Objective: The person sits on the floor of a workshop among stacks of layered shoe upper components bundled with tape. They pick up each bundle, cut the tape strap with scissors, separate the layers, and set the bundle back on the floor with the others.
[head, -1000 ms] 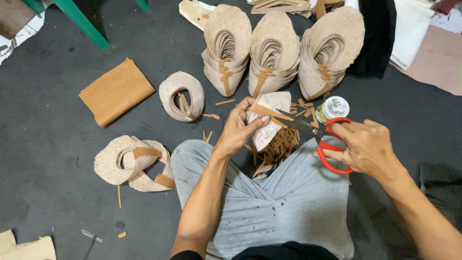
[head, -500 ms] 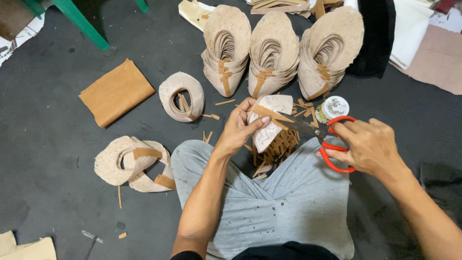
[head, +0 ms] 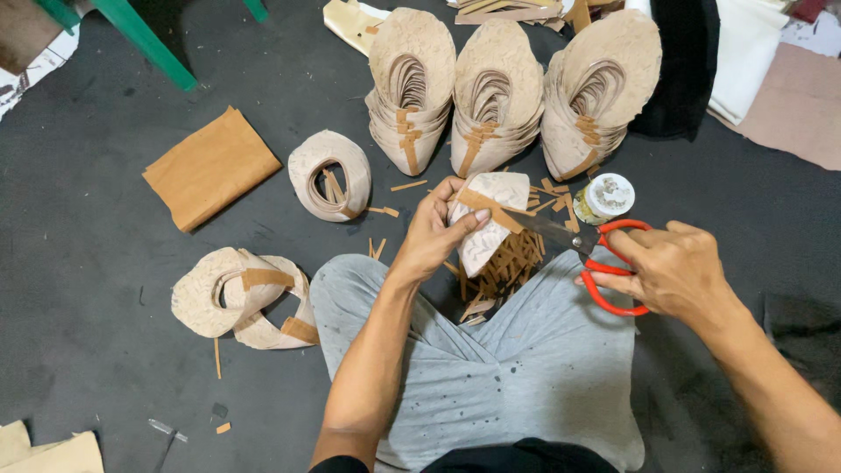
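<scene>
My left hand [head: 435, 235] grips a beige shoe upper piece [head: 491, 219] with a tan strap across it, held up above my lap. My right hand [head: 674, 267] holds red-handled scissors [head: 596, 250], whose blades reach left to the tan strap on the piece. Below the piece, a pile of tan strip offcuts [head: 501, 267] lies between my knees on my grey shorts [head: 526, 368].
Three stacks of beige uppers [head: 491, 96] stand at the back. A single upper [head: 331, 175] and a folded tan sheet [head: 210, 166] lie left; two more uppers [head: 245, 298] near my knee. A small white-lidded jar [head: 604, 197] stands by the scissors. Green chair legs [head: 140, 39] top left.
The scissors and my right hand have shifted slightly at the strap; my left hand keeps holding the piece in much the same place.
</scene>
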